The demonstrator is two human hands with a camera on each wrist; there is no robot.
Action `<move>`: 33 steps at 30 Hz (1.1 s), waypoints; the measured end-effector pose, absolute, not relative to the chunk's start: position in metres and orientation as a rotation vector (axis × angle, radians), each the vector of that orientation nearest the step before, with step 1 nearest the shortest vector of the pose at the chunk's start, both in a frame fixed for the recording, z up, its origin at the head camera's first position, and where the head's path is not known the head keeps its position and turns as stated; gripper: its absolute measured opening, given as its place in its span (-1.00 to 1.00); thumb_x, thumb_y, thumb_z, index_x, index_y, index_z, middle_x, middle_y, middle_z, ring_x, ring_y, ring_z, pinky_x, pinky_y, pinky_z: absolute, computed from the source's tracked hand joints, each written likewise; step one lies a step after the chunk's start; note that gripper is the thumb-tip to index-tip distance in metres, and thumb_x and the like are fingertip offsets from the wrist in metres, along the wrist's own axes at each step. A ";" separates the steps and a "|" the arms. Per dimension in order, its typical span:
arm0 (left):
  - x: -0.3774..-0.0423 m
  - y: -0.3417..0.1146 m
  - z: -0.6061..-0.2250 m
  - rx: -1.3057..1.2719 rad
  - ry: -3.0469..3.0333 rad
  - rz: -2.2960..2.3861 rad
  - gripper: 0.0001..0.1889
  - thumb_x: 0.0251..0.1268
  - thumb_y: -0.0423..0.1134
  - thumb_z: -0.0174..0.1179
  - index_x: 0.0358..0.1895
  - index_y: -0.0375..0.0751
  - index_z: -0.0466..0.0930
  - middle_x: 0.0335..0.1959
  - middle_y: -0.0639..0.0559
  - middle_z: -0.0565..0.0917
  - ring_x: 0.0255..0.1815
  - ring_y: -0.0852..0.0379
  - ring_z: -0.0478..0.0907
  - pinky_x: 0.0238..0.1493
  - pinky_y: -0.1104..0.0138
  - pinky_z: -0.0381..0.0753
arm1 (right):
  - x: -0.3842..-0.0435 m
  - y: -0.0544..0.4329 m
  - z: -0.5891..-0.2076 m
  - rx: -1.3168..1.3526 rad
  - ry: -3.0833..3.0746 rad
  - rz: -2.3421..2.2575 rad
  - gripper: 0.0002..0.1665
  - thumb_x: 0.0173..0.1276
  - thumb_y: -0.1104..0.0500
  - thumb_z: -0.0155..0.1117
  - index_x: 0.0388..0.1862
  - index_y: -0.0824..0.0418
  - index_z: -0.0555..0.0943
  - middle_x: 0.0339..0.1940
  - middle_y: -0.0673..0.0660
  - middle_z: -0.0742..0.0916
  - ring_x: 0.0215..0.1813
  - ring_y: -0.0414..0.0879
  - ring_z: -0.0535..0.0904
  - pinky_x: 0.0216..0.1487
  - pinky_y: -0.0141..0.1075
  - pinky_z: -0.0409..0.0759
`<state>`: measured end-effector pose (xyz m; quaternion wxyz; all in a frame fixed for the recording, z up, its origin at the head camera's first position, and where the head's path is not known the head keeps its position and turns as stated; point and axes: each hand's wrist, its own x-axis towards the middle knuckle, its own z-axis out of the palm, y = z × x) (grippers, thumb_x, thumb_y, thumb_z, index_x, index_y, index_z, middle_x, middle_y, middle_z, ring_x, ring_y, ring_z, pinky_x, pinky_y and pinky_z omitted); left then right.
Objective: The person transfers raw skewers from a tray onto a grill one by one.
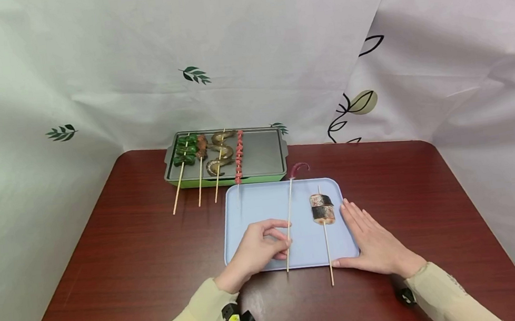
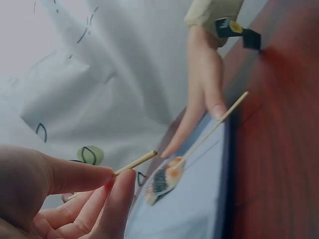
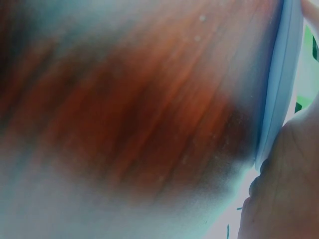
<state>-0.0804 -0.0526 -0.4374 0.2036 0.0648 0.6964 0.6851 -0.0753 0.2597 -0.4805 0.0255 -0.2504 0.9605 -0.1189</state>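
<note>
My left hand (image 1: 262, 244) pinches the stick of a skewer (image 1: 288, 214) between thumb and fingers. A dark red curled piece, like a tentacle, tops that skewer and reaches past the blue tray's far rim. In the left wrist view the stick's blunt end (image 2: 144, 158) pokes out beyond the fingertips. At the tray's right corner rests my right hand (image 1: 375, 240), its fingers straight along the side and its thumb by the near rim. Beside it on the blue tray (image 1: 262, 202) lies a skewer with pale, dark-banded pieces (image 1: 322, 210), its stick overhanging the near edge.
Behind the tray stands a grey grill pan with a green base (image 1: 263, 152). Across its left part lie skewers of green pepper pieces (image 1: 184, 160), brown meat (image 1: 201, 146), shrimp (image 1: 219, 154) and small red pieces (image 1: 239, 157). White patterned cloth (image 1: 248, 77) hangs behind the table (image 1: 142, 237).
</note>
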 end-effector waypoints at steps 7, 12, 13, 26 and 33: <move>-0.096 -0.064 -0.423 0.190 2.018 1.936 -0.58 0.26 -0.58 0.27 0.21 -0.50 0.56 -0.32 -0.21 0.71 -0.49 0.09 0.71 -0.34 0.19 0.79 | -0.075 0.261 -0.481 -0.779 2.972 -0.359 0.54 0.10 -0.66 0.23 0.62 0.43 0.00 0.66 0.35 0.03 0.63 0.25 -0.04 0.57 0.10 0.04; -0.113 -0.073 -0.411 0.145 2.128 1.938 -0.57 0.29 -0.52 0.31 0.23 -0.43 0.58 -0.31 -0.17 0.73 -0.46 0.07 0.72 -0.33 0.20 0.79 | -0.076 0.261 -0.481 -0.775 2.968 -0.370 0.54 0.10 -0.65 0.24 0.62 0.44 0.00 0.65 0.36 0.03 0.63 0.25 -0.05 0.56 0.13 0.06; -0.117 -0.075 -0.409 0.136 2.159 1.933 -0.57 0.30 -0.51 0.31 0.24 -0.42 0.59 -0.31 -0.14 0.73 -0.46 0.06 0.72 -0.33 0.21 0.79 | -0.076 0.261 -0.481 -0.776 2.968 -0.371 0.54 0.10 -0.65 0.25 0.62 0.44 0.00 0.65 0.36 0.03 0.63 0.25 -0.05 0.56 0.13 0.06; -0.161 -0.090 -0.392 0.010 2.332 1.884 -0.55 0.33 -0.46 0.34 0.28 -0.33 0.59 -0.23 -0.16 0.76 -0.42 0.05 0.74 -0.31 0.27 0.78 | -0.075 0.261 -0.481 -0.764 2.957 -0.376 0.54 0.10 -0.65 0.24 0.62 0.43 0.00 0.66 0.34 0.02 0.64 0.22 -0.07 0.57 0.11 0.03; -0.173 -0.095 -0.393 -0.068 2.367 1.819 -0.57 0.34 -0.47 0.31 0.28 -0.31 0.60 -0.23 -0.18 0.76 -0.40 0.08 0.74 -0.17 0.10 0.78 | -0.075 0.261 -0.480 -0.763 2.959 -0.379 0.54 0.10 -0.65 0.24 0.62 0.43 0.00 0.66 0.34 0.02 0.63 0.23 -0.07 0.57 0.12 0.04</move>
